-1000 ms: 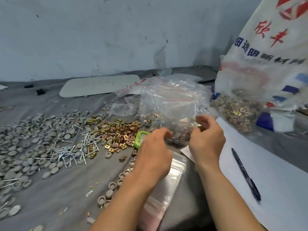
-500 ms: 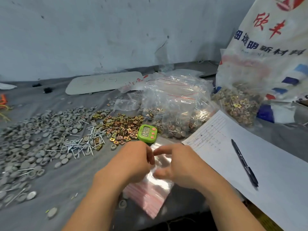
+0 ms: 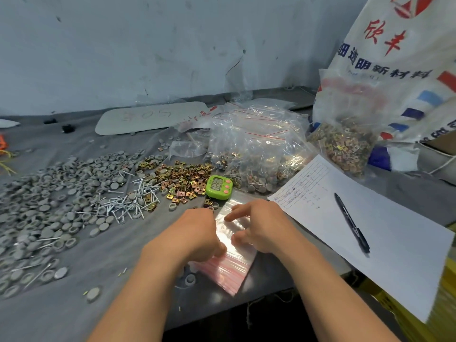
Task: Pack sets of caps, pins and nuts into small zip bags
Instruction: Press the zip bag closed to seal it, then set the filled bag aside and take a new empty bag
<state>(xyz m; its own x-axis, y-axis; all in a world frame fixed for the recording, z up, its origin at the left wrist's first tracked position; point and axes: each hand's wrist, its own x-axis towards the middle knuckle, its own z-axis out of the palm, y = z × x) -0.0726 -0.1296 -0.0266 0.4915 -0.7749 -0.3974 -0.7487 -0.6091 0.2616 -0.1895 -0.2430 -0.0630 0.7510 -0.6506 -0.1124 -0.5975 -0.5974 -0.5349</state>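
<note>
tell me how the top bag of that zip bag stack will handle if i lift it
Probably floppy: the zip bags are thin clear film, so one would likely sag when lifted. Likely slippery too: the glossy stack fans out at its red-striped end, so neighbours may slide along.

A flat stack of clear zip bags (image 3: pixel 229 267), red seal strips toward 6 o'clock, lies at near centre. From it, grey round caps (image 3: pixel 61 193) spread at 9 to 10 o'clock, silver pins (image 3: pixel 128 201) are heaped at 10, and brass square nuts (image 3: pixel 185 181) at 11.
</note>
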